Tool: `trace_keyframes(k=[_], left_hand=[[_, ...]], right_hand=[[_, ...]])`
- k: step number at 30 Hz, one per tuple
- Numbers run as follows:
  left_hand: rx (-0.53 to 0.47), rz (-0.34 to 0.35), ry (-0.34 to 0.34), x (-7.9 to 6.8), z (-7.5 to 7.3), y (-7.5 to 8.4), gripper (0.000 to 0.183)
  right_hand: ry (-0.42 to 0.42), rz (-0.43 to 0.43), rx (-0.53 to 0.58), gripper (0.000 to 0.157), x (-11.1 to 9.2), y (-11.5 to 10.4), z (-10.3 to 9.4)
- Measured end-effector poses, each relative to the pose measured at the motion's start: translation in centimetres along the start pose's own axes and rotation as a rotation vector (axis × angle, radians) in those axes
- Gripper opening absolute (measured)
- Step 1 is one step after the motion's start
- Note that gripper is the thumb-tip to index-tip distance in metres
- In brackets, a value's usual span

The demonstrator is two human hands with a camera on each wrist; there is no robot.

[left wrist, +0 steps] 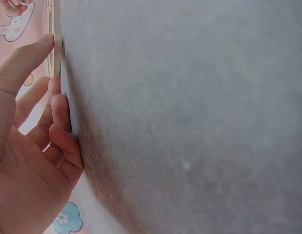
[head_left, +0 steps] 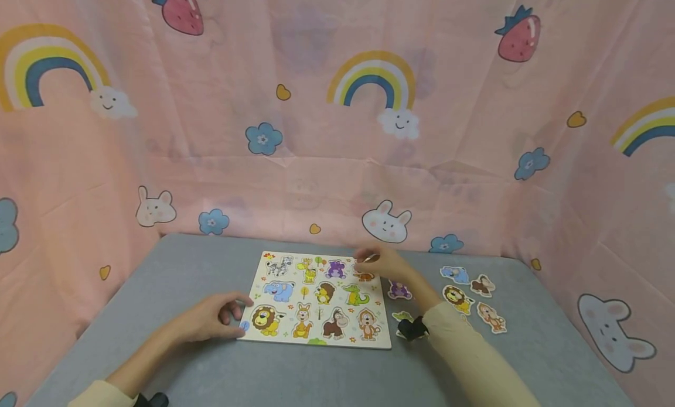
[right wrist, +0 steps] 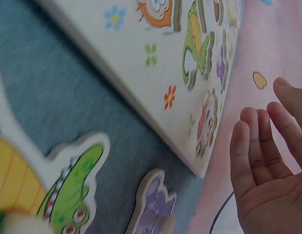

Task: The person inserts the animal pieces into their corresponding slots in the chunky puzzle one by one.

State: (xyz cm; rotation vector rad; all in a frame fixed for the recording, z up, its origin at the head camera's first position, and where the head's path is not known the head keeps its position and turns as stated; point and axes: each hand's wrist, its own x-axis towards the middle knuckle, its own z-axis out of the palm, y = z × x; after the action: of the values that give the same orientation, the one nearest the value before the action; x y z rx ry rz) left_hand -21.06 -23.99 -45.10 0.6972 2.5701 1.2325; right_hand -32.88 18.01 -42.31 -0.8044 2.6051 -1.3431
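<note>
A white puzzle board (head_left: 340,301) lies flat just beyond the middle of the table's near edge; its animal pictures sit in shaped hollows, whose stepped edges show in the right wrist view; along its far edge come zebra, giraffe, purple hippo and an orange animal partly under fingers; across its middle, elephant, hedgehog and crocodile; along its near edge, lion, kangaroo, gorilla and monkey.

Loose pieces lie off the board's right edge: a hippo piece (head_left: 399,290) and a crocodile piece (head_left: 402,315) just beside it, both with knobs, the crocodile partly hidden by a black wrist device (head_left: 413,328); nearer the table's far right corner, an elephant piece (head_left: 456,274), a gorilla piece (head_left: 482,286), a lion piece (head_left: 457,300) and a monkey piece (head_left: 491,317).

The table (head_left: 211,372) is grey; a pink curtain (head_left: 216,132) with rainbows, strawberries, rabbits and flowers stands behind its far edge and along both sides.

The left hand (head_left: 213,318) is loosely bent, thumb and forefinger spread, fingertips touching the board's left edge by the near left corner; the right hand (head_left: 386,263) hovers by the far right corner, fingers gently curved, thumb apart, holding nothing.
</note>
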Motion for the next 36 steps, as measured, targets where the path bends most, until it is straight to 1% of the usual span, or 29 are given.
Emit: trace_keyframes(k=[3, 8, 9, 14, 15, 16, 22, 25, 28, 30, 32, 36], left_hand=[[0.004, 0.001, 0.002, 0.0, 0.0, 0.1, 0.051], [0.000, 0.000, 0.004, -0.1, 0.0, 0.2, 0.051], [0.001, 0.001, 0.003, -0.1, -0.1, 0.2, 0.051], [0.004, 0.007, 0.001, 0.0, -0.1, 0.0, 0.051], [0.004, 0.010, 0.000, 0.0, -0.1, 0.0, 0.051], [0.003, 0.011, 0.000, 0.0, -0.1, 0.0, 0.051], [0.002, 0.010, 0.001, 0.0, 0.0, -0.1, 0.051], [0.000, 0.009, 0.003, 0.0, 0.0, -0.1, 0.051], [-0.002, 0.007, 0.006, 0.0, 0.0, -0.2, 0.051], [-0.002, 0.006, 0.009, 0.0, 0.1, -0.2, 0.051], [0.002, 0.006, 0.011, 0.0, 0.1, -0.2, 0.051], [0.014, 0.005, 0.007, 0.0, 0.1, -0.4, 0.051]], right_hand=[[0.009, 0.009, -0.007, 0.028, -0.6, 0.4, -0.6], [0.013, -0.006, -0.008, 0.029, -1.6, 1.3, -1.9], [0.014, -0.003, -0.001, 0.028, -1.9, 1.0, -2.2], [0.023, 0.012, 0.015, 0.027, -3.0, 1.4, -3.7], [0.026, 0.007, 0.017, 0.026, -3.2, 1.5, -3.9], [0.028, -0.005, 0.008, 0.027, -3.3, 2.1, -4.2], [0.051, -0.047, -0.026, 0.026, -4.8, 2.9, -5.9], [0.066, -0.019, -0.044, 0.026, -5.7, 3.3, -6.8], [0.088, 0.040, -0.063, 0.027, -6.5, 3.9, -7.6], [0.100, 0.058, -0.067, 0.028, -7.0, 4.5, -8.1], [0.114, 0.063, -0.068, 0.028, -7.4, 5.0, -8.6], [0.127, 0.046, -0.080, 0.029, -8.4, 5.9, -9.5]])
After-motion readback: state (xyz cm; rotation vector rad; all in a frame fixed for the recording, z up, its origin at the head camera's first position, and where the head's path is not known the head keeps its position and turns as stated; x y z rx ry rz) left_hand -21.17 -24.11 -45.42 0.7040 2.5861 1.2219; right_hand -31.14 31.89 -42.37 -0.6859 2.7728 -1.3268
